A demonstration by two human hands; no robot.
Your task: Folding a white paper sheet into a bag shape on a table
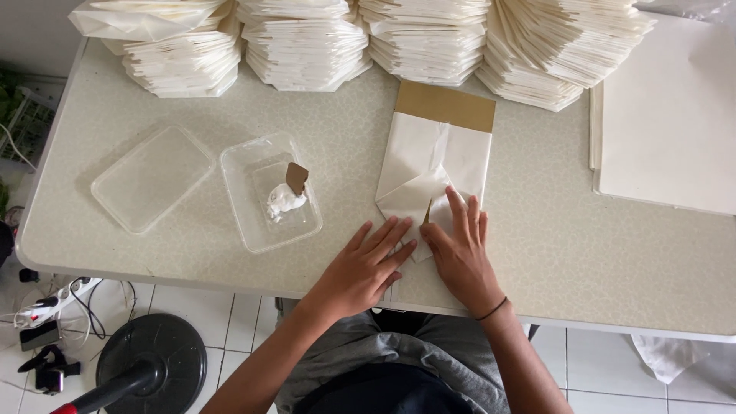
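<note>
A white paper bag [433, 157] with a brown strip at its far end lies flat on the table, its near end folded into angled flaps. My left hand [368, 264] rests flat on the table with its fingertips against the near flap. My right hand [460, 249] presses down on the folded flaps, fingers spread. Both hands lie side by side at the bag's near end, and neither grips anything.
A clear plastic tub [270, 192] holds white paste and a small brown card scrap; its lid [152, 178] lies to the left. Stacks of folded white bags [307, 42] line the far edge. Flat white sheets [667, 130] sit at right. A fan base [153, 364] stands on the floor.
</note>
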